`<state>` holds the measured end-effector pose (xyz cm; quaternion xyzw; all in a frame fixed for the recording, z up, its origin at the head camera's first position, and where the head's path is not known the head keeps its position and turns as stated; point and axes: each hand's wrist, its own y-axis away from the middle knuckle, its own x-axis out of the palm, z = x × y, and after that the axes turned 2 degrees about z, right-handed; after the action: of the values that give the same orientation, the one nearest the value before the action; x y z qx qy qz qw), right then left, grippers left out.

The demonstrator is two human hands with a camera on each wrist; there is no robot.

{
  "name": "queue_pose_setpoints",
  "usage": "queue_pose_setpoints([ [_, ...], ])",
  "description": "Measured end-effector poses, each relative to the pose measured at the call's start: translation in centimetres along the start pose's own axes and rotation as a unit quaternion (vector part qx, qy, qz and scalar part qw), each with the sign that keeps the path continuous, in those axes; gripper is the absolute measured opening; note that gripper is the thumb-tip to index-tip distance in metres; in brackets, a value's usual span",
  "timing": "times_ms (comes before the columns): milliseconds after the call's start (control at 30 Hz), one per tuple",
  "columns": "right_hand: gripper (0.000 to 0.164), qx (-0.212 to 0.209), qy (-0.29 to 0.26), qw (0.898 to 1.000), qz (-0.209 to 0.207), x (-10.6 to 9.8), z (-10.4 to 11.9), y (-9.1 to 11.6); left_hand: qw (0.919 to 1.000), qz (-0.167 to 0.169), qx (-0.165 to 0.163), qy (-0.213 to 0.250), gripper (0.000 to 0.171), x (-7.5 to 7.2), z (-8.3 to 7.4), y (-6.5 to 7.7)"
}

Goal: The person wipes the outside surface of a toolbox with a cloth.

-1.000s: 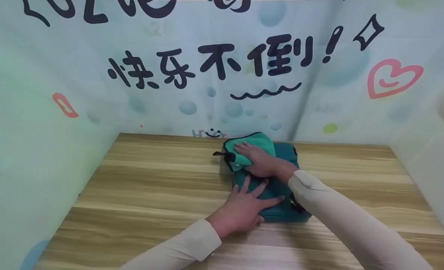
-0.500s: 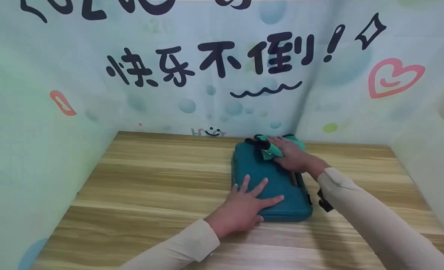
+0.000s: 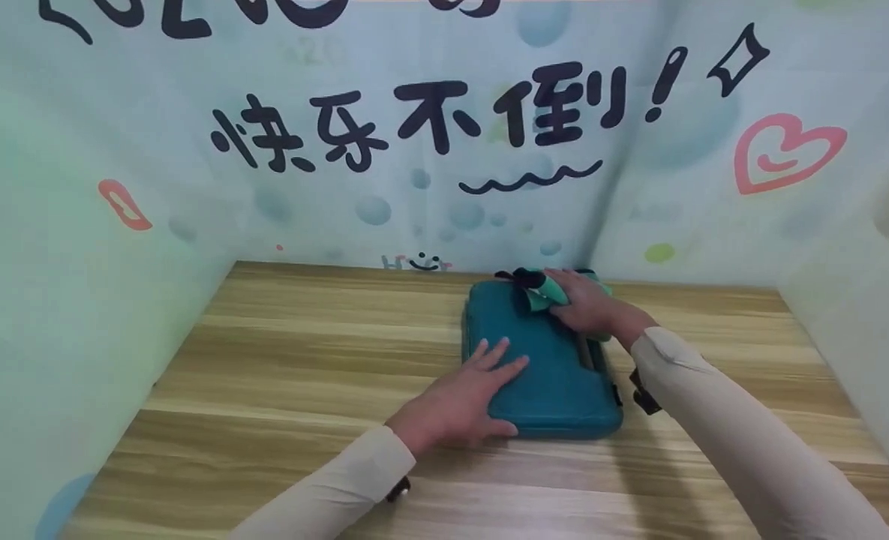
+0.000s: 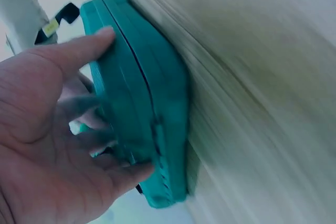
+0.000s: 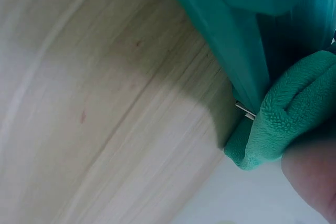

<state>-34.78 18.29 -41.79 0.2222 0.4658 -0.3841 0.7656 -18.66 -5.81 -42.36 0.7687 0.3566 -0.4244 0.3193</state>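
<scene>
A teal zippered case [image 3: 549, 397] lies flat on the table. Over its near left corner is my left hand [image 3: 455, 397], fingers spread and fairly straight; in the left wrist view its thumb and fingertips overlap the zipped side [image 4: 139, 72]. At the far right part of the case, my right hand [image 3: 590, 304] grips a bunched green cleaning cloth [image 3: 545, 292] with black edging. The right wrist view shows the fluffy cloth [image 5: 299, 103] folded over the case's edge, my thumb [image 5: 315, 177] against it. Most of my right fingers are hidden there.
The wood-grain table [image 3: 301, 375] extends on both sides of the case. A printed fabric backdrop [image 3: 444, 202] rises behind its far edge, close to the case. Black wrist straps with small devices [image 3: 645, 394] hang under both sleeves.
My right hand has moved the cloth from the case's far left corner to its far right, bunching it more. My left hand has lately shifted left, toward the near left corner.
</scene>
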Motion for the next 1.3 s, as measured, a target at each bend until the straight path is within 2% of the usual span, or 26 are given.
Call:
queue_pose_setpoints([
  [100,0.054,-0.021,-0.009,1.000,-0.013,0.0,-0.1,-0.1,0.9994,-0.018,-0.024,0.019,0.109,-0.1,0.8,-0.1],
  [200,0.054,-0.031,-0.009,0.999,-0.011,-0.1,-0.2,-0.1,0.9990,-0.023,-0.029,0.026,0.120,0.1,1.4,-0.2],
  [333,0.059,-0.007,0.006,1.000,0.014,-0.1,-0.3,0.2,0.9988,-0.016,-0.029,0.035,0.124,0.3,1.6,-0.4],
  [433,0.062,0.013,0.021,0.999,0.039,-0.1,-0.2,0.7,0.9989,-0.012,-0.031,0.034,0.126,0.4,1.5,-0.3],
  [533,0.063,0.009,0.032,0.998,0.053,0.1,-0.1,1.3,0.9992,-0.014,-0.028,0.024,0.126,0.6,1.5,-0.3],
  [633,0.065,-0.004,0.041,0.998,0.057,0.4,0.1,2.0,0.9994,-0.019,-0.025,0.010,0.125,0.8,1.7,-0.2],
  [833,0.068,-0.052,0.046,0.997,0.038,1.4,0.8,3.6,0.9994,-0.019,-0.027,-0.013,0.125,0.7,1.9,-0.3],
  [1067,0.071,-0.094,0.003,0.995,0.037,2.5,1.8,6.3,0.9988,-0.016,-0.030,-0.035,0.124,0.3,1.9,-0.1],
  [1300,0.072,-0.092,-0.028,0.995,0.038,3.0,1.9,9.1,0.9983,-0.007,-0.021,-0.054,0.123,0.0,1.7,-0.3],
])
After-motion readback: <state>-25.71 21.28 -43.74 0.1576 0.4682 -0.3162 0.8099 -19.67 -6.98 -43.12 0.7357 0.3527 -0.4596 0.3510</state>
